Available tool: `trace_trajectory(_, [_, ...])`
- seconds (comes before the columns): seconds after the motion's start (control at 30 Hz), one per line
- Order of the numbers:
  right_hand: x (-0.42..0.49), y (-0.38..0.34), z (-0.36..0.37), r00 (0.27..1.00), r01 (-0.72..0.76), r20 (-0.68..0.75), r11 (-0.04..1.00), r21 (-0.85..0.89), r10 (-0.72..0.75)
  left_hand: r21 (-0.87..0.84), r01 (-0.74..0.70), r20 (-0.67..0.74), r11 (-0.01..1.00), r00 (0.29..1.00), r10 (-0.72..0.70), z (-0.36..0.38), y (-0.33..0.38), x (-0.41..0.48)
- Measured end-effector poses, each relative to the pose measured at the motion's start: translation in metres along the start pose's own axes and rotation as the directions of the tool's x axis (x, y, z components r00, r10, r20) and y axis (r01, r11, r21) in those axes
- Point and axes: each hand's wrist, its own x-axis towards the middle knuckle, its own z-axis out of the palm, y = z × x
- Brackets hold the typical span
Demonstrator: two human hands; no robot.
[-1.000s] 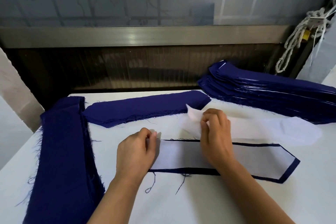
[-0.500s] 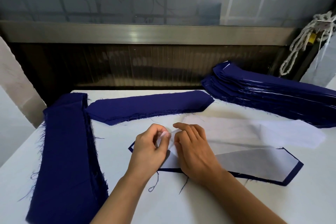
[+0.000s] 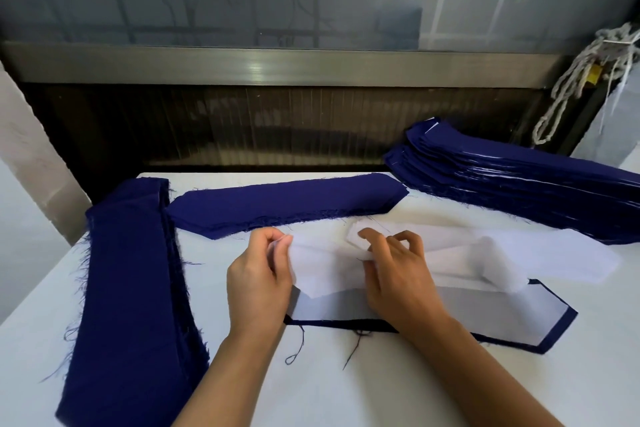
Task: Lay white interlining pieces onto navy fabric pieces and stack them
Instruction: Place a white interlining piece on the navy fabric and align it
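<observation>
A navy fabric piece [image 3: 557, 329] lies flat in front of me with a white interlining piece [image 3: 485, 315] laid on it, so only its navy border shows. Above it, a loose white interlining piece [image 3: 325, 260] is lifted off the table. My left hand [image 3: 259, 281] pinches its left end. My right hand [image 3: 398, 270] pinches white interlining near the middle, where the sheets curl and fold over toward the right. More white interlining [image 3: 554, 250] lies flat behind.
A thick pile of navy pieces [image 3: 128, 288] lies along the left of the white table [image 3: 346, 392]. Another navy pile [image 3: 287, 204] lies across the back. A tall stack of navy pieces with white layers [image 3: 519, 180] sits at the back right, below a hanging rope [image 3: 581, 80].
My hands have moved apart, the left to the left and the right to the right, and the white interlining has lifted and stretched between them.
</observation>
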Motion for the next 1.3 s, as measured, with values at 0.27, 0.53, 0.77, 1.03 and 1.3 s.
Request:
trace_trajectory(0.27, [-0.061,0.101,-0.059,0.971,-0.211,-0.16,0.952,-0.221,0.178,0.067,0.081,-0.093,0.994,0.993,-0.075,-0.002,0.001,0.003])
trace_trajectory(0.53, [-0.09,0.116,-0.076,0.712,-0.565,-0.327,0.784,0.258,0.621,-0.066,0.175,-0.138,0.982,0.973,-0.183,-0.005,0.003,0.003])
trace_trajectory(0.77, [-0.097,0.123,-0.079,0.643,-0.556,-0.292,0.694,0.458,0.708,-0.195,0.301,-0.11,0.934,0.939,-0.325,-0.008,0.01,0.007])
trace_trajectory(1.03, [-0.102,0.131,-0.08,0.473,-0.568,-0.189,0.462,0.682,0.861,-0.094,0.416,-0.026,0.904,0.907,-0.42,-0.006,0.002,0.009])
trace_trajectory(1.3, [-0.096,0.125,-0.082,0.353,-0.736,-0.259,0.438,0.517,0.899,0.291,0.287,0.075,0.912,0.944,-0.321,-0.007,-0.002,0.006])
